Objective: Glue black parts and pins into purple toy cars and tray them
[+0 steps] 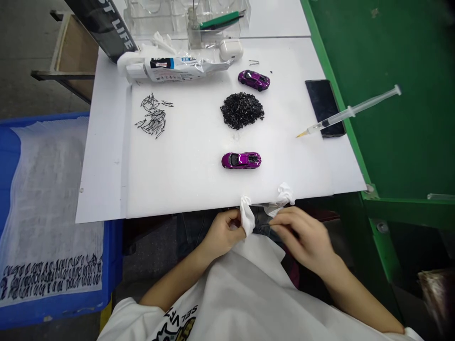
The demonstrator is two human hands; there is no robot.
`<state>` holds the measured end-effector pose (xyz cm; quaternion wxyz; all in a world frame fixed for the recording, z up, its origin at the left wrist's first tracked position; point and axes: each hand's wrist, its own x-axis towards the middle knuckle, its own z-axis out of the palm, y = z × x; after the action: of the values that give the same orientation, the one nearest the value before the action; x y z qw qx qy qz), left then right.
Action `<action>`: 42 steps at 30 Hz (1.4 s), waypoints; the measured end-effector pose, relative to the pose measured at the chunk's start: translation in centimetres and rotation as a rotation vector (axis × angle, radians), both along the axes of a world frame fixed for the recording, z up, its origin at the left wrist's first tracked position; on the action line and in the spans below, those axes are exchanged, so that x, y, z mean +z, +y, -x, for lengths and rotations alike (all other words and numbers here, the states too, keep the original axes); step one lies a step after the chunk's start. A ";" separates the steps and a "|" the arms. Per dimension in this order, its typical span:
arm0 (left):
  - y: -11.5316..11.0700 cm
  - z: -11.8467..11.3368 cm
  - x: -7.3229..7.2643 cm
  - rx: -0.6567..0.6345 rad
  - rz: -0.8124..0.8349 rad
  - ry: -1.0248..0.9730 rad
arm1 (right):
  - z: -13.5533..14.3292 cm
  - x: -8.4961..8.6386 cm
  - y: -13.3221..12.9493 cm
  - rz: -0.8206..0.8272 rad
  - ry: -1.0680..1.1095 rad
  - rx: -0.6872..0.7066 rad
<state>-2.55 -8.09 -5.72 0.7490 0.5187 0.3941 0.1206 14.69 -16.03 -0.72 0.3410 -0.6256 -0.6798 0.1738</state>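
White board (177, 180) on green bench (391, 118) — grey floor (24, 52), seemingly concrete.

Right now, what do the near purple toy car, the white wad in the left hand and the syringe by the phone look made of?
Near purple toy car: glossy painted body, likely metal or plastic; highlights show.
White wad pinched by the left hand: soft crumpled tissue or cloth, matte.
Clear syringe: see-through plastic, yellowish tip.
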 end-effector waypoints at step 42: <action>7.8 -2.3 6.5 0.387 -0.889 0.024 | -1.5 1.6 11.7 0.379 0.902 -0.057</action>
<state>-0.22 -0.25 0.76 0.4140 0.7071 0.4024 0.4083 16.22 -4.32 0.89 0.4864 -0.5575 -0.4033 0.5385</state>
